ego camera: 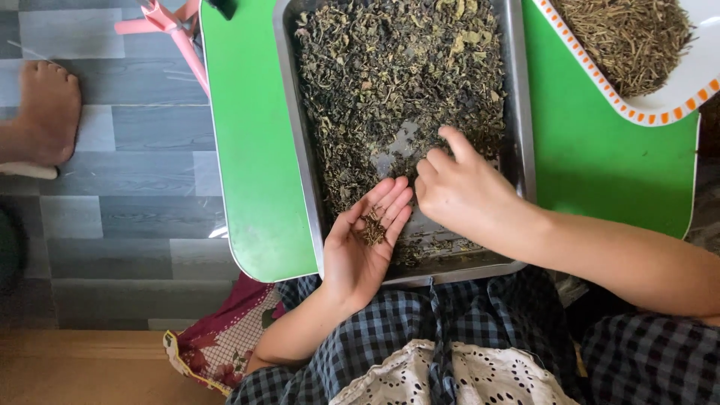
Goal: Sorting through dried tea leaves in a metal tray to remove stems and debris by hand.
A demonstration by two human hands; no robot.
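Two hands work over the metal tray (301, 150) on the green bench (247, 150): left hand (365, 244) lies open, palm up, cradling a small pile of stems (373, 225); right hand (457, 187), fingers loosely curled, index extended, picks through the dried leaves (397, 75). White dish (675, 101) of stems sits top right.

Left hand (365, 244) cupped, right hand (456, 187) pointing
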